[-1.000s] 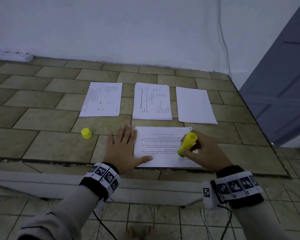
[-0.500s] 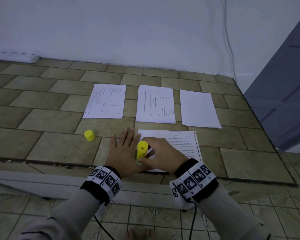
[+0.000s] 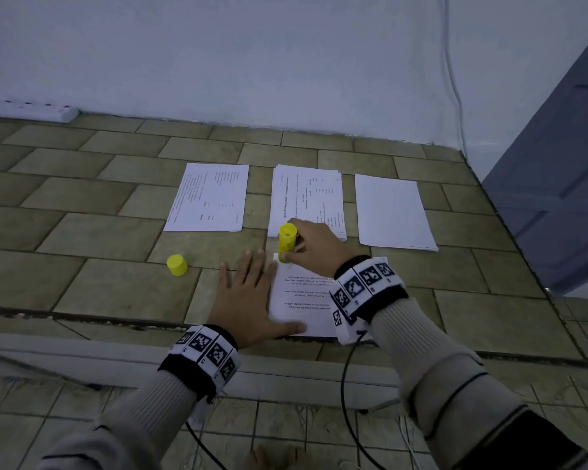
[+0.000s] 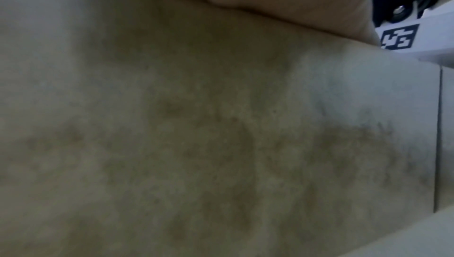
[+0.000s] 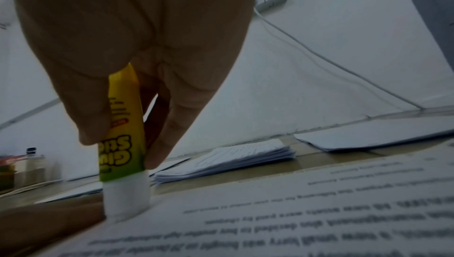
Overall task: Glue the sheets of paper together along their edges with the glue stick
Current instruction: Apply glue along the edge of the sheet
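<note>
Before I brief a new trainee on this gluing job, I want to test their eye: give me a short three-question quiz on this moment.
1. True or false: the yellow cap is on the glue stick.
2. Which hand grips the glue stick? A) left hand B) right hand C) neither
3. Fill in: the glue stick's tip touches the near printed sheet at its far-____ corner.

Key
1. False: the cap stands alone on the tiled surface, left of the left hand.
2. B: the right hand grips it upright, while the left hand lies flat, its thumb on the sheet.
3. Left.
</note>
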Tool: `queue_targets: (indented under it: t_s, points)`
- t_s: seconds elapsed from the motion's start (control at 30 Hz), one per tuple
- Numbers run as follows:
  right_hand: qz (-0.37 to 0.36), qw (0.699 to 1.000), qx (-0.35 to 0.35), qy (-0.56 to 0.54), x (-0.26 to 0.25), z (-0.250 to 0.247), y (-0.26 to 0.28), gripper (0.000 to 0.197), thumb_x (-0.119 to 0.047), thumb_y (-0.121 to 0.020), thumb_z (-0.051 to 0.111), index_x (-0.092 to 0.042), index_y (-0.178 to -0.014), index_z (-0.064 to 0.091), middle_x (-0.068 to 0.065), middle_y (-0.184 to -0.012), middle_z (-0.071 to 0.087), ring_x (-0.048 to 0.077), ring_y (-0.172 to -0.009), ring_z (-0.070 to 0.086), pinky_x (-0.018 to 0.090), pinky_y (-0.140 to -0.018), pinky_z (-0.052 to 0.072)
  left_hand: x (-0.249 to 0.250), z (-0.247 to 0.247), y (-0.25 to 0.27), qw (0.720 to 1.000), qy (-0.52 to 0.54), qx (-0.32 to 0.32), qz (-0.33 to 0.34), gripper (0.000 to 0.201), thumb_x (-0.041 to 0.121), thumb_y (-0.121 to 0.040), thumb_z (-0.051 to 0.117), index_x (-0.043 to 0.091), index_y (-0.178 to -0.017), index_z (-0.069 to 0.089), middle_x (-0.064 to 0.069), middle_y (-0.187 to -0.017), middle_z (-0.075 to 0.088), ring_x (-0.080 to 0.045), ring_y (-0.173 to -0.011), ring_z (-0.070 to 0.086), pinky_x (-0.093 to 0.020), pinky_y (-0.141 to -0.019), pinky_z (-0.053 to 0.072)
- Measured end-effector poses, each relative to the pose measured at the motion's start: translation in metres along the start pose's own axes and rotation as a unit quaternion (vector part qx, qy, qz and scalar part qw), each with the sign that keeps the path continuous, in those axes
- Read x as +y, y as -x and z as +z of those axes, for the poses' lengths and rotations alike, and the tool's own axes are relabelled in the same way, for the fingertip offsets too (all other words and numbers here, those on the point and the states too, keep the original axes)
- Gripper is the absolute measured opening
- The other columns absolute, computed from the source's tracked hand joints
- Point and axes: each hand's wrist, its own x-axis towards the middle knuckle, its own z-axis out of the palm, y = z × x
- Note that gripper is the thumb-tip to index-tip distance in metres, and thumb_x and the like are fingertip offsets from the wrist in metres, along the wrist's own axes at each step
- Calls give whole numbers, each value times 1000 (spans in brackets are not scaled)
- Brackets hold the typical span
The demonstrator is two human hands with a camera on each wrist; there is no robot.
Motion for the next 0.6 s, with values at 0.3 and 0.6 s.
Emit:
queue_targets:
  t_s: [0.3, 0.6]
  points:
    - [18, 995, 19, -95, 17, -19, 49, 15, -8, -75, 75, -7, -78, 61, 3, -89, 69, 12, -83, 65, 23, -75, 52, -2, 3, 0, 1000, 5, 9, 3, 133, 104, -51, 7, 23, -156, 0, -6, -163, -12, -24, -149, -15, -62, -116, -5]
    - [-2, 992, -31, -123, 22, -18, 111, 19, -12, -76, 77, -15, -92, 67, -7, -94, 69, 11, -87, 66, 30, -77, 57, 1, 1, 1, 1000, 13, 11, -6, 133, 103, -49, 0, 24, -156, 5, -4, -163, -10, -22, -149, -15, -59, -116, -8]
